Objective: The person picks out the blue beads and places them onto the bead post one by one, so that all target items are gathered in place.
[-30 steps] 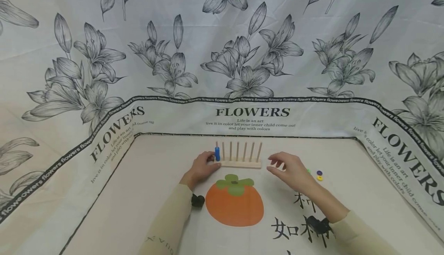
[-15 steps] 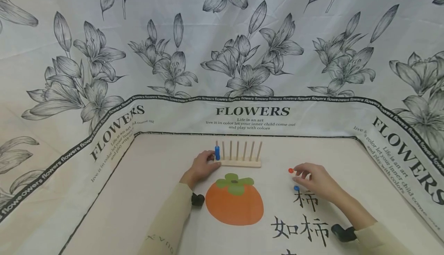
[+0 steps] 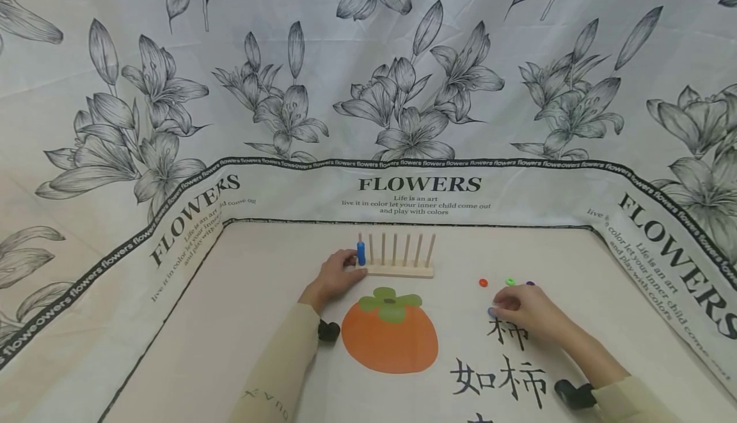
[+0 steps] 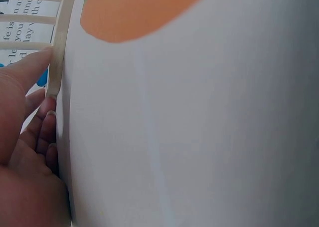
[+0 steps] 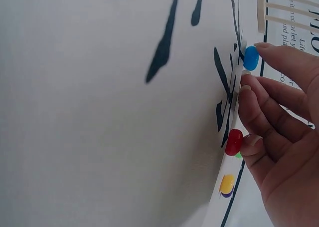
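Observation:
At the left end of a wooden peg rack [image 3: 403, 272], my left hand [image 3: 336, 274] grips the base between thumb and fingers. The rack has several upright pegs, and blue beads [image 3: 361, 253] are stacked on its leftmost one. To the right, my right hand [image 3: 532, 311] pinches a loose blue bead [image 5: 251, 58] between thumb and fingertips, low over the tablecloth. A red bead [image 5: 234, 142] lies by the little finger in the right wrist view. Behind the hand are an orange-red bead [image 3: 483, 283], a green bead [image 3: 510, 281] and a partly covered purple bead [image 3: 530, 283].
A yellow bead [image 5: 228, 183] shows in the right wrist view; the hand hides it from the head view. The pale cloth carries a printed persimmon [image 3: 389, 336] and dark characters [image 3: 498, 378]. A flowered curtain [image 3: 420, 196] stands behind and at both sides.
My right hand has moved from beside the rack to the right and nearer me, down to the blue bead. The orange-red bead has come into view. My left hand stays on the rack.

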`<state>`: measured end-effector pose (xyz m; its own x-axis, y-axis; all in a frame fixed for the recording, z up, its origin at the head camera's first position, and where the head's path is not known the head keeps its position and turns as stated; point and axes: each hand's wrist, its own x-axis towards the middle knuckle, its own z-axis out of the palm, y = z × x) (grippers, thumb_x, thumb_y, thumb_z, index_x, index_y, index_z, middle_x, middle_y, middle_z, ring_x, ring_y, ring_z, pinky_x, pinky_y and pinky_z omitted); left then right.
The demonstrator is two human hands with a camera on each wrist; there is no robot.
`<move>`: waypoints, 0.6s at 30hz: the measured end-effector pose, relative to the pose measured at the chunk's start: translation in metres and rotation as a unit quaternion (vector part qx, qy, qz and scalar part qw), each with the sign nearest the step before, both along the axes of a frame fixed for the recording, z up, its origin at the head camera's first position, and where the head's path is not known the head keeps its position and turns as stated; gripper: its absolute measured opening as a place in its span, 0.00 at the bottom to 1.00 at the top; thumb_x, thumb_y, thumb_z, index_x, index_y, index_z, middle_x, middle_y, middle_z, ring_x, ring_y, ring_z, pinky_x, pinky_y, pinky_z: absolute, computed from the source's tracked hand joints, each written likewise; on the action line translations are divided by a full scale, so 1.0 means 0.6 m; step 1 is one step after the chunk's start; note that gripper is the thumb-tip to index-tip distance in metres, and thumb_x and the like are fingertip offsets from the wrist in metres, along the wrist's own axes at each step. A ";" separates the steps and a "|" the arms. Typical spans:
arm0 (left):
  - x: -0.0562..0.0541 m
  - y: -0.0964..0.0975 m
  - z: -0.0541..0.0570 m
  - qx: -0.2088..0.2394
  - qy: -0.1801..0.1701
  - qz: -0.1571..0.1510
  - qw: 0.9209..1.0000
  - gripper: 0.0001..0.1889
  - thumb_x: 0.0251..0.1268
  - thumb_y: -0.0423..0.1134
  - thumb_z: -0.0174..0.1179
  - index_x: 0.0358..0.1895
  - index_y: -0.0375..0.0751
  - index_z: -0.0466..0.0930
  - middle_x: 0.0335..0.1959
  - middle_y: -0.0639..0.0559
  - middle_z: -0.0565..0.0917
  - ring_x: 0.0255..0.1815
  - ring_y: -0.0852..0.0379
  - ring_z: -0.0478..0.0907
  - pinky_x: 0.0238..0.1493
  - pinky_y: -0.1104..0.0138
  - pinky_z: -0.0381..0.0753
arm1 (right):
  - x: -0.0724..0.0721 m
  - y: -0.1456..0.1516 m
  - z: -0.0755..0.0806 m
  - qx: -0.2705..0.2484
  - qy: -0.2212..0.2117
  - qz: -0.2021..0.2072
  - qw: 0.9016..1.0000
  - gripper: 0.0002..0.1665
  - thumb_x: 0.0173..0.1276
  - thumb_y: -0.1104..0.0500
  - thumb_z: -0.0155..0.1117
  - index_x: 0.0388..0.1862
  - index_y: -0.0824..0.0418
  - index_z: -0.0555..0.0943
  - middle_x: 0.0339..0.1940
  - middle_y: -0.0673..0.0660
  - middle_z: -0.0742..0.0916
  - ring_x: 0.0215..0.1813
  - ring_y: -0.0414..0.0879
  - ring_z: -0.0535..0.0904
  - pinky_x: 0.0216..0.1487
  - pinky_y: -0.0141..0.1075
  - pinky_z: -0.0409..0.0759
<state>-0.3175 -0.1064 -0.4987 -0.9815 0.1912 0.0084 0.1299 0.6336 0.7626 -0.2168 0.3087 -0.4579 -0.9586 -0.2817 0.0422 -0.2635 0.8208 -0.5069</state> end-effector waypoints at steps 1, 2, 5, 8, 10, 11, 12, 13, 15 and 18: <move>0.000 0.000 0.000 -0.001 0.000 0.000 1.000 0.29 0.69 0.48 0.66 0.69 0.39 0.74 0.55 0.45 0.80 0.59 0.46 0.75 0.67 0.49 0.72 | -0.001 0.000 -0.001 0.000 -0.001 0.001 1.000 0.16 0.65 0.54 0.75 0.45 0.65 0.87 0.33 0.47 0.87 0.36 0.41 0.79 0.37 0.33 0.80; -0.001 -0.001 -0.001 0.000 0.002 -0.001 1.000 0.29 0.68 0.48 0.66 0.68 0.39 0.74 0.54 0.45 0.80 0.59 0.46 0.75 0.67 0.49 0.72 | -0.001 0.000 -0.001 -0.001 -0.003 0.001 1.000 0.16 0.65 0.55 0.75 0.45 0.65 0.87 0.33 0.47 0.86 0.36 0.41 0.79 0.37 0.33 0.80; -0.003 -0.001 -0.003 0.000 0.002 -0.002 1.000 0.29 0.68 0.48 0.66 0.69 0.39 0.74 0.54 0.46 0.81 0.61 0.45 0.75 0.68 0.49 0.72 | -0.001 -0.001 -0.003 -0.002 -0.007 -0.002 1.000 0.16 0.63 0.55 0.76 0.45 0.64 0.87 0.33 0.47 0.86 0.36 0.40 0.79 0.37 0.32 0.80; -0.004 -0.001 -0.004 -0.001 0.004 -0.004 1.000 0.30 0.68 0.48 0.66 0.69 0.39 0.74 0.54 0.45 0.81 0.62 0.45 0.75 0.68 0.48 0.72 | -0.001 -0.001 -0.004 -0.006 -0.007 -0.005 1.000 0.15 0.62 0.55 0.77 0.43 0.63 0.87 0.32 0.46 0.86 0.35 0.39 0.79 0.36 0.31 0.80; -0.004 0.000 -0.004 -0.003 0.005 -0.003 1.000 0.30 0.68 0.48 0.66 0.69 0.39 0.74 0.54 0.45 0.81 0.62 0.44 0.75 0.68 0.48 0.71 | 0.000 -0.002 -0.005 -0.008 -0.005 -0.003 1.000 0.14 0.62 0.56 0.77 0.42 0.63 0.87 0.32 0.46 0.86 0.34 0.39 0.78 0.35 0.31 0.79; -0.004 0.000 -0.004 -0.004 0.003 -0.002 1.000 0.30 0.68 0.48 0.66 0.69 0.39 0.74 0.55 0.45 0.81 0.62 0.45 0.75 0.68 0.48 0.71 | 0.000 -0.002 -0.005 -0.008 -0.004 -0.001 1.000 0.13 0.62 0.56 0.77 0.41 0.62 0.87 0.32 0.46 0.86 0.34 0.39 0.78 0.35 0.31 0.79; -0.004 0.000 -0.004 -0.004 0.002 -0.001 1.000 0.30 0.68 0.48 0.66 0.69 0.40 0.74 0.55 0.45 0.81 0.61 0.45 0.75 0.68 0.49 0.71 | 0.000 -0.002 -0.005 -0.009 -0.005 -0.005 1.000 0.12 0.62 0.56 0.77 0.41 0.62 0.88 0.31 0.46 0.85 0.34 0.40 0.78 0.35 0.31 0.79; -0.003 0.001 -0.003 -0.006 0.000 0.000 1.000 0.30 0.68 0.48 0.66 0.69 0.40 0.74 0.55 0.46 0.81 0.61 0.45 0.75 0.68 0.49 0.71 | 0.000 -0.002 -0.006 -0.008 -0.004 -0.002 1.000 0.12 0.62 0.57 0.77 0.41 0.61 0.88 0.31 0.46 0.85 0.34 0.40 0.77 0.35 0.31 0.79; -0.003 0.001 -0.003 -0.005 -0.001 0.002 1.000 0.30 0.68 0.48 0.66 0.69 0.40 0.74 0.55 0.45 0.80 0.61 0.45 0.74 0.68 0.49 0.71 | 0.000 -0.003 -0.007 -0.008 -0.004 -0.001 1.000 0.11 0.63 0.57 0.76 0.41 0.61 0.88 0.31 0.46 0.85 0.34 0.40 0.76 0.34 0.31 0.78; -0.001 0.001 -0.003 -0.005 0.000 0.003 1.000 0.30 0.69 0.48 0.66 0.69 0.40 0.74 0.55 0.45 0.81 0.61 0.45 0.75 0.68 0.49 0.71 | 0.000 -0.004 -0.008 -0.007 -0.003 0.000 1.000 0.09 0.63 0.57 0.75 0.40 0.60 0.88 0.30 0.45 0.84 0.33 0.40 0.76 0.34 0.31 0.77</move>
